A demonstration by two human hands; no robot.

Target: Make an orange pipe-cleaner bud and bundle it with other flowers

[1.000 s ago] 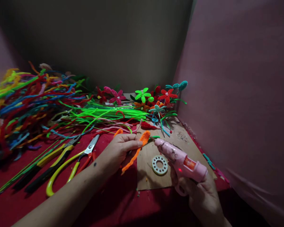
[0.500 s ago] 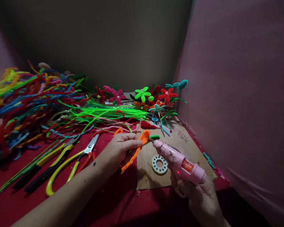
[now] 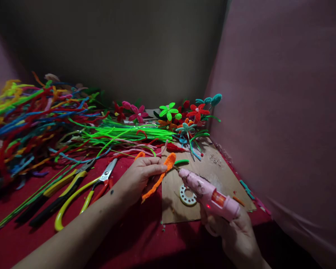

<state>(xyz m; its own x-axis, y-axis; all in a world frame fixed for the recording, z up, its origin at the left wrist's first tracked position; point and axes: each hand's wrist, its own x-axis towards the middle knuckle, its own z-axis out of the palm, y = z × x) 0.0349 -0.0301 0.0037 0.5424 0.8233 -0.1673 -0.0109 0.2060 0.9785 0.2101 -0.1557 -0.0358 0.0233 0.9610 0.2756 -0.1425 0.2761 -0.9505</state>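
Shifted left and slightly down since the earlier frames, the pink plastic glue gun (image 3: 200,185) now has its dark nozzle at the right edge of the fuzzy orange pipe-cleaner loop (image 3: 170,160); whether the two touch, I cannot tell. That loop sits just above the left edge of a flat brown board (image 3: 173,215), its thin tail slanting down to the left. The left hand (image 3: 145,173) has it pinched between thumb and fingers, with little gap between them; another bit of orange fuzz (image 3: 140,155) shows behind the knuckles. The right hand (image 3: 238,231) is wrapped around the glue gun's handle, fingers curled near the trigger, and a small red light glows on the gun's side.

Just beyond the nozzle is a short green fuzzy strip (image 3: 182,161). A pale, round ring pierced with holes (image 3: 182,195) lies on the board, partly covered by the gun, and a thin orange stick (image 3: 238,201) lies to the right. Left of the hands, yellow-handled scissors (image 3: 103,181) and yellow-and-black pliers (image 3: 80,175) rest on red cloth (image 3: 134,239). Farther back are bright green stems (image 3: 128,132), fuzzy coloured flowers (image 3: 168,111) and a tangled multicoloured heap (image 3: 39,123).
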